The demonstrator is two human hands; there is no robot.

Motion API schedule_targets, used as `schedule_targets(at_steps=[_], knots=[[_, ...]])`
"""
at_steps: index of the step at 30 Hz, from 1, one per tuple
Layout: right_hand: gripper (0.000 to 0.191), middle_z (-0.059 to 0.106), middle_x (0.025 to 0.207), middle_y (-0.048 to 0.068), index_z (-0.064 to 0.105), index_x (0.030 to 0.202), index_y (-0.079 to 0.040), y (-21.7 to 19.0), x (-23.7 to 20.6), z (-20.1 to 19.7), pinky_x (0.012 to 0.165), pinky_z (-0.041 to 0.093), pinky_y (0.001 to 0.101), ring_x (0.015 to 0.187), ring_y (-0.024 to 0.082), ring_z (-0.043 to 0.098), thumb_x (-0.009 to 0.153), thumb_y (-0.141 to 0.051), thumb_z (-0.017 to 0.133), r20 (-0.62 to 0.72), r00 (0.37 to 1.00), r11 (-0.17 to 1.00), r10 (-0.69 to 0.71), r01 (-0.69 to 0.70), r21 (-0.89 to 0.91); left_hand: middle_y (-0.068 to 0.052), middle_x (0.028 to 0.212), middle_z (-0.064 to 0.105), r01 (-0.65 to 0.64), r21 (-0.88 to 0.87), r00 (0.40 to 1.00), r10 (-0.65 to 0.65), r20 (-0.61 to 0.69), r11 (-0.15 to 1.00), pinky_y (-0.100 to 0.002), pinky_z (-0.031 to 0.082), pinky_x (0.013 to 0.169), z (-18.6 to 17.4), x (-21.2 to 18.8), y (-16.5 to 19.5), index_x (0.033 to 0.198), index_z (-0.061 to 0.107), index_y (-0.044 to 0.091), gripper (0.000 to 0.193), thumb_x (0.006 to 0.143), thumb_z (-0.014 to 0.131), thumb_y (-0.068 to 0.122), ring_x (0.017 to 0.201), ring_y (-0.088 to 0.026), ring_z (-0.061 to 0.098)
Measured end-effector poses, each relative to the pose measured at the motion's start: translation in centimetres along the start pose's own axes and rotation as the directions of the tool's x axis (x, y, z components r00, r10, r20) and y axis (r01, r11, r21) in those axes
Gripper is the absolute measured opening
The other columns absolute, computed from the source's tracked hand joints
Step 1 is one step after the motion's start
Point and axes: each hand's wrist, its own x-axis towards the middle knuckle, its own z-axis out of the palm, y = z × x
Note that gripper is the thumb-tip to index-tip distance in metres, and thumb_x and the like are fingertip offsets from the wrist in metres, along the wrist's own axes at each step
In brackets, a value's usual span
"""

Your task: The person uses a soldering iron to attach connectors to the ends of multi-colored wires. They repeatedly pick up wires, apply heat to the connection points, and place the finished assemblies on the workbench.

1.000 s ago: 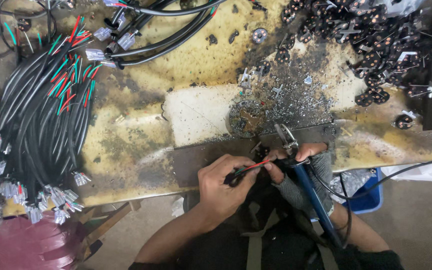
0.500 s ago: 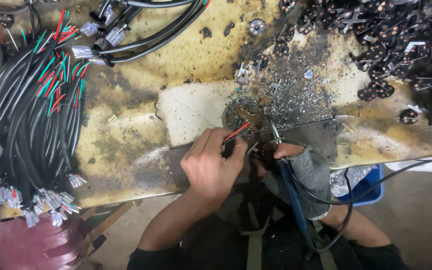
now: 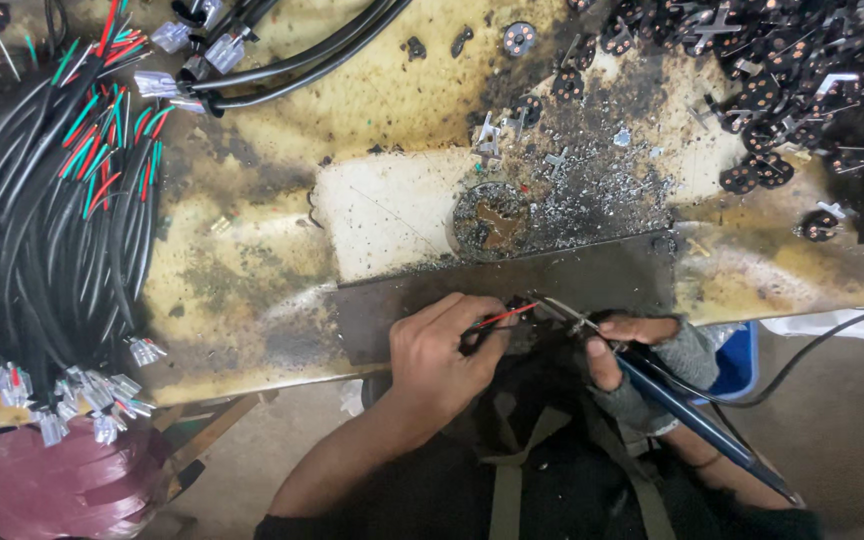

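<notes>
My left hand [image 3: 442, 350] pinches a thin red wire [image 3: 508, 314] at the stained yellow workbench's [image 3: 252, 290] near edge. My gloved right hand [image 3: 642, 365] grips a blue-handled soldering iron [image 3: 687, 415], tip beside the wire. Farther off lie bundled black cables [image 3: 42, 220] and small black connectors [image 3: 762, 90].

A single head-worn view is given, aimed steeply down at close range onto the stained yellow wooden workbench [image 3: 252, 290], with its near edge and the lap included.
</notes>
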Motion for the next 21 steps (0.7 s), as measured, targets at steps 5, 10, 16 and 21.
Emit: schedule_targets(at_steps=[5, 10, 16, 21], knots=[[0.031, 0.063, 0.079, 0.004, 0.053, 0.114, -0.013, 1.4, 0.5, -0.2, 0.060, 0.049, 0.0333, 0.065, 0.020, 0.061, 0.089, -0.012, 0.070, 0.063, 0.911, 0.910, -0.407, 0.410, -0.055, -0.006, 0.082, 0.072, -0.012, 0.040, 0.999, 0.014, -0.047, 0.999, -0.033, 0.054, 0.058, 0.0, 0.0, 0.4, 0.090, 0.072, 0.008, 0.014, 0.079, 0.080, 0.011, 0.066, -0.022, 0.071], [0.022, 0.060, 0.067, 0.003, 0.059, 0.104, -0.012, 0.1, 0.8, -0.1, 0.056, 0.047, 0.0324, 0.058, 0.019, 0.061, 0.089, -0.007, 0.074, 0.059, 0.965, 0.966, -0.257, 0.257, 0.012, -0.007, 0.077, 0.071, 0.016, 0.030, 0.998, -0.015, -0.053, 0.999, -0.034, 0.054, 0.056, -0.6, -0.3, 1.2, 0.088, 0.072, 0.007, 0.016, 0.076, 0.081, 0.013, 0.061, -0.023, 0.070], [0.014, 0.067, 0.067, 0.003, 0.071, 0.079, -0.012, 1.5, -0.3, -1.1, 0.054, 0.047, 0.0282, 0.060, 0.013, 0.064, 0.092, -0.010, 0.067, 0.511, 0.841, 0.927, 0.178, -0.318, 0.199, -0.007, 0.077, 0.071, 0.062, 0.018, 0.997, -0.061, -0.037, 0.998, -0.035, 0.054, 0.056, -0.9, -0.3, 1.2, 0.087, 0.072, 0.008, 0.016, 0.076, 0.081, 0.016, 0.061, -0.024, 0.070], [0.019, 0.064, 0.062, 0.004, 0.069, 0.074, -0.005, 2.7, -1.0, -0.8, 0.053, 0.045, 0.0288, 0.057, 0.012, 0.060, 0.089, -0.017, 0.068, 0.473, 0.736, 0.831, 0.484, -0.555, 0.013, -0.008, 0.078, 0.072, 0.098, 0.007, 0.994, -0.098, -0.041, 0.995, -0.034, 0.054, 0.055, -0.9, 0.0, 1.0, 0.086, 0.072, 0.008, 0.017, 0.076, 0.081, 0.017, 0.060, -0.024, 0.070]])
